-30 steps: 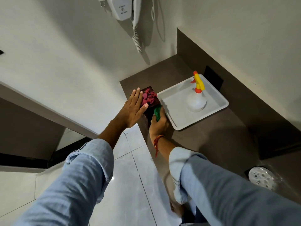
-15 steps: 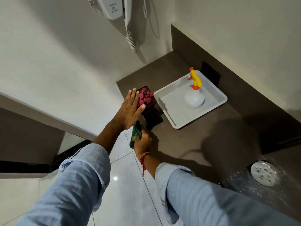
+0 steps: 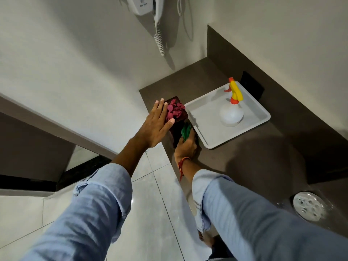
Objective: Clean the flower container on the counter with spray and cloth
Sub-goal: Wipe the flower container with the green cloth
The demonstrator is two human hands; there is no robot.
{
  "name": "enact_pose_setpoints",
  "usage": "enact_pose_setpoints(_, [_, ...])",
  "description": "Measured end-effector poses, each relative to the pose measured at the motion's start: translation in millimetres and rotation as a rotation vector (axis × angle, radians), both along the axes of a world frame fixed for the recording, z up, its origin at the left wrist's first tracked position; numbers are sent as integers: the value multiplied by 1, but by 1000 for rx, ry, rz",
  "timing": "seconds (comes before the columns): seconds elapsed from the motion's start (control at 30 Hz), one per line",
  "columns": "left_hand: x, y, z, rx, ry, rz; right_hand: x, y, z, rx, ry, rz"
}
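A dark brown flower container (image 3: 183, 114) filled with pink petals (image 3: 175, 110) stands at the counter's left corner. My left hand (image 3: 156, 125) lies flat against its left side and top, fingers spread, steadying it. My right hand (image 3: 186, 146) presses a bunched green cloth (image 3: 186, 131) against the container's near side, between it and the tray. A white spray bottle (image 3: 231, 113) with a yellow and orange trigger head stands on a white tray (image 3: 205, 136) to the right.
The brown counter (image 3: 244, 162) runs to the right, with a round metal sink drain (image 3: 308, 206) at the lower right. A wall-mounted white hair dryer (image 3: 148, 5) with a coiled cord hangs above. Tiled floor lies below the counter's left edge.
My right hand has brought the green cloth back up from the counter's front edge onto the container's near side. My left hand has stayed on the container.
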State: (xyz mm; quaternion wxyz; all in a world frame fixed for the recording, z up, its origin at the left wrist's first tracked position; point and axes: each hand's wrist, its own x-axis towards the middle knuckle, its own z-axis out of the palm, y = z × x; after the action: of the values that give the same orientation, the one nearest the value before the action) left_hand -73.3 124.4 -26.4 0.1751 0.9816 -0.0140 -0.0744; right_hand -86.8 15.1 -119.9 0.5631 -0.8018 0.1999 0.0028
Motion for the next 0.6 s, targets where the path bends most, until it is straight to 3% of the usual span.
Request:
enact_pose_setpoints(0.3, [3, 3, -8, 5, -16, 9, -18, 25, -9, -14, 151, 63])
enact_pose_setpoints(0.47, [3, 2, -7, 19, -4, 12, -32, 15, -13, -31, 124, 242])
enact_pose_setpoints(0.6, [2, 2, -4, 44, 1, 0, -33, -13, -9, 89, 123, 487])
